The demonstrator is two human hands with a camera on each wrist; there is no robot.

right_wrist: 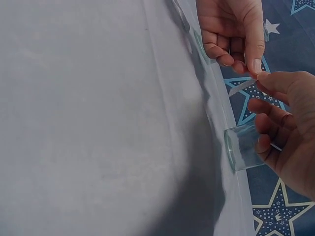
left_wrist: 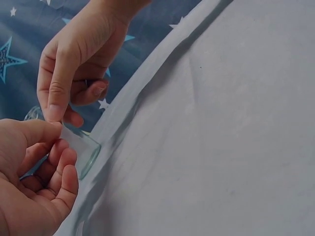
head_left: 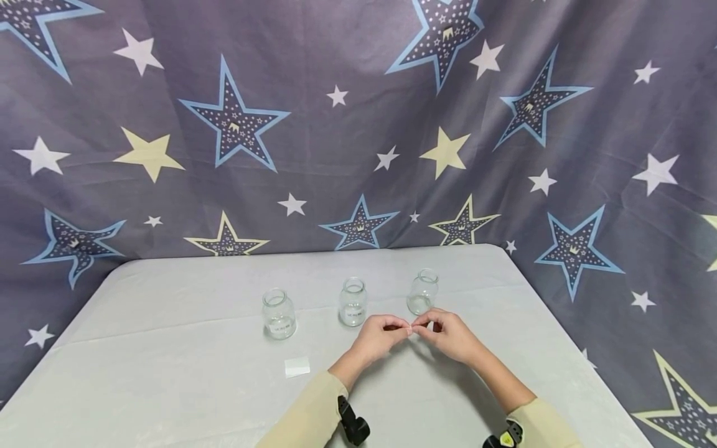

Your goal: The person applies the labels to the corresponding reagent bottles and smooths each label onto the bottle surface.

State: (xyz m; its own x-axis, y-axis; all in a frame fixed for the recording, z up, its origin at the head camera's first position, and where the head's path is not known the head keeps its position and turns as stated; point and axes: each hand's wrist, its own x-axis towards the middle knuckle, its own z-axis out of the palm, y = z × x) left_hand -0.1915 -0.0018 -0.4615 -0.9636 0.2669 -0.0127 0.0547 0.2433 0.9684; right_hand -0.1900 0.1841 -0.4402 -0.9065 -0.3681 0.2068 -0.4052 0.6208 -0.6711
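Note:
My left hand [head_left: 382,339] and right hand [head_left: 448,336] meet fingertip to fingertip, pinching a small white label between them. In the left wrist view the label [left_wrist: 78,143] shows beyond the fingertips; in the right wrist view the label [right_wrist: 241,87] appears nearly edge-on. Just behind my right hand stands an open glass jar [head_left: 422,289], on which I see no label. A second glass jar [head_left: 353,298], with printing on a white label, stands behind and left of my left hand. Farther left is a third glass jar [head_left: 278,311], likewise labelled.
A white rectangular piece [head_left: 297,366], like a label or its backing, lies on the table left of my left forearm. The white-covered table [head_left: 168,373] reaches back to a grey curtain [head_left: 313,149] printed with stars.

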